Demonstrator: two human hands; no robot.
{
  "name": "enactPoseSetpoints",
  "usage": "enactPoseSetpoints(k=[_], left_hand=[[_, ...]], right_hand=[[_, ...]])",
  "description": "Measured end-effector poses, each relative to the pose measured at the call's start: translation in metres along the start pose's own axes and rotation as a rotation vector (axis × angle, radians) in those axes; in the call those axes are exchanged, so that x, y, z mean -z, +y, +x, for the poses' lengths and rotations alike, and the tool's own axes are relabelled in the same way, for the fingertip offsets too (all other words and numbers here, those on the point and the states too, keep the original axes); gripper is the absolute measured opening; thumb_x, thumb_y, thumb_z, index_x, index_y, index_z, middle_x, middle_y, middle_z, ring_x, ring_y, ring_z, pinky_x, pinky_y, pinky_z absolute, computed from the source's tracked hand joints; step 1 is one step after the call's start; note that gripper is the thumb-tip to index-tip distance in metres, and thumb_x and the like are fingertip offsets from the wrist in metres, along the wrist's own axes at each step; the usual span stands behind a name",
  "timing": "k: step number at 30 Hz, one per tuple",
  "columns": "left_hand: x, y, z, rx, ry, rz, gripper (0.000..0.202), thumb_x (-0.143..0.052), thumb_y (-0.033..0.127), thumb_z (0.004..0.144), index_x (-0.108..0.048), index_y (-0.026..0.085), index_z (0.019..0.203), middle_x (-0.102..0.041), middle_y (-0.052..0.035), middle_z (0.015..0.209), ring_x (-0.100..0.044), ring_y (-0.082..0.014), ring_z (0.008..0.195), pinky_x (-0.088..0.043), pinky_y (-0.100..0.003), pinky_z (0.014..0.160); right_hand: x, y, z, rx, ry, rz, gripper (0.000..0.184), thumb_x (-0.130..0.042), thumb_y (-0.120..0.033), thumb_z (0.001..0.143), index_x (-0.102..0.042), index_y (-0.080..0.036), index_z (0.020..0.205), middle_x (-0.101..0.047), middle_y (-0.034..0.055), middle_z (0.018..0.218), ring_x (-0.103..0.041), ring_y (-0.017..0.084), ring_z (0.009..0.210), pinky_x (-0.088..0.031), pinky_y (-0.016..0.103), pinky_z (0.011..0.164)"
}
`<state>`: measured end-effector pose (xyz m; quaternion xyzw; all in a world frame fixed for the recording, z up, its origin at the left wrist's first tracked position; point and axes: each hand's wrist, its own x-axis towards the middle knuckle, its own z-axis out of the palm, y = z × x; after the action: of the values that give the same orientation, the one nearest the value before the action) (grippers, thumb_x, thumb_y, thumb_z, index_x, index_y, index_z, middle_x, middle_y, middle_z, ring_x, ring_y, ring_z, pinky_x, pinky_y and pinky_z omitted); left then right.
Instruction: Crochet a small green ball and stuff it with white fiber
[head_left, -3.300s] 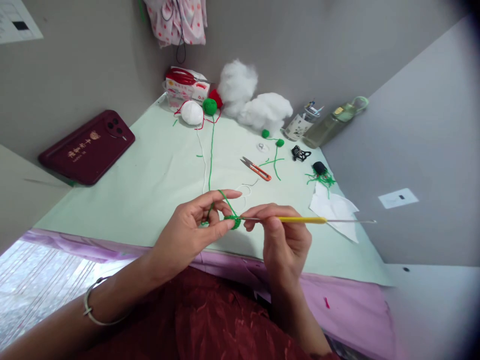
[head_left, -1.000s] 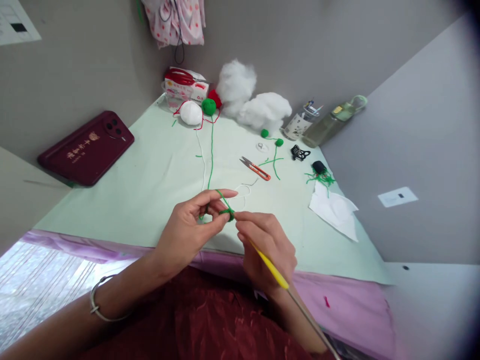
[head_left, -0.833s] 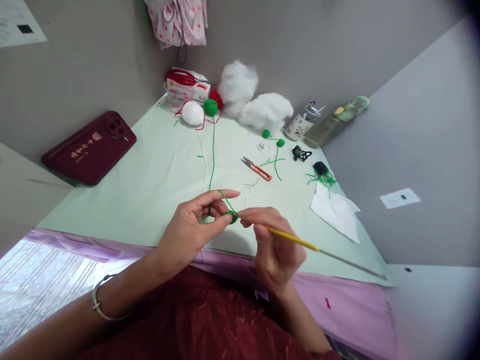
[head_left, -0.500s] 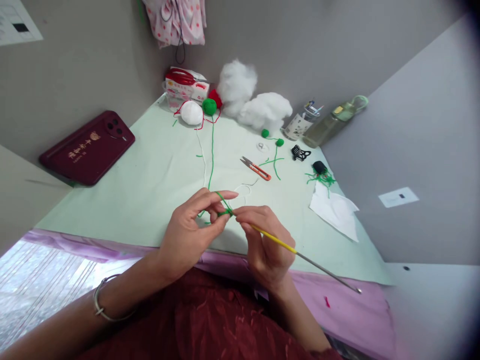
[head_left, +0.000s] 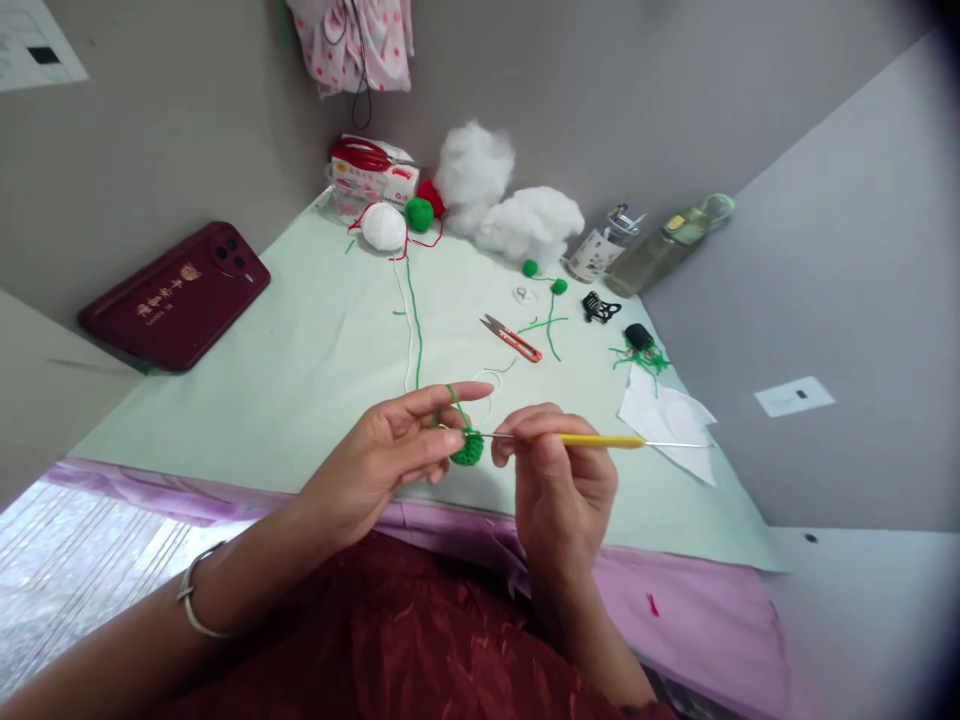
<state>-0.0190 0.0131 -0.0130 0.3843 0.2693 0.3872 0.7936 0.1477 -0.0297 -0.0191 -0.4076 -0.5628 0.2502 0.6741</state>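
Note:
My left hand (head_left: 382, 455) pinches a small green crochet piece (head_left: 466, 447) between thumb and fingers, with green yarn (head_left: 417, 330) looped over its index finger and running back across the pale green table (head_left: 315, 340) to a green yarn ball (head_left: 419, 213). My right hand (head_left: 559, 470) is closed on a yellow-handled crochet hook (head_left: 592, 440), held level, its metal tip in the green piece.
A maroon phone (head_left: 176, 295) lies at the left. Orange thread snips (head_left: 511, 338), a white yarn ball (head_left: 383, 226), white stuffing (head_left: 510, 205), a pen cup (head_left: 596, 250), a bottle (head_left: 667, 245), a black clip (head_left: 601, 306) and white paper (head_left: 667, 420) sit across the table.
The hook swung from pointing down-right to level, pointing right. The green piece now hangs lower and shows more fully below my left fingers. The yarn strand on the table shifted slightly left.

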Motion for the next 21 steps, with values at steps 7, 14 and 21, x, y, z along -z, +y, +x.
enactPoseSetpoints(k=[7,14,21], left_hand=[[-0.005,-0.004,-0.001,-0.088,0.083,0.134,0.040,-0.083,0.029,0.086,-0.078,0.028,0.126,-0.063,0.0001,0.088,-0.056,-0.0131,0.081,-0.047,-0.023,0.073],[-0.006,0.003,0.000,0.103,-0.034,-0.084,0.055,-0.083,0.025,0.079,-0.073,0.022,0.133,-0.064,-0.0017,0.089,-0.047,-0.0103,0.070,-0.041,-0.021,0.060],[-0.009,0.002,-0.003,0.043,-0.044,-0.033,0.036,-0.082,0.024,0.079,-0.079,0.022,0.115,-0.062,0.0008,0.084,-0.034,-0.0058,0.055,-0.037,-0.022,0.055]], right_hand=[[-0.004,0.006,-0.003,0.006,-0.060,-0.025,0.017,-0.061,-0.023,0.103,-0.078,-0.025,0.101,-0.077,0.0046,0.095,-0.070,0.018,0.086,-0.060,0.033,0.072],[-0.001,0.005,0.003,-0.209,-0.014,0.240,0.017,-0.063,-0.033,0.102,-0.073,-0.022,0.094,-0.072,0.0016,0.085,-0.065,0.012,0.060,-0.056,0.027,0.058],[-0.001,0.006,0.010,-0.443,-0.004,0.386,0.024,-0.069,-0.042,0.096,-0.068,-0.020,0.085,-0.065,-0.0002,0.072,-0.057,0.010,0.054,-0.045,0.020,0.048]])
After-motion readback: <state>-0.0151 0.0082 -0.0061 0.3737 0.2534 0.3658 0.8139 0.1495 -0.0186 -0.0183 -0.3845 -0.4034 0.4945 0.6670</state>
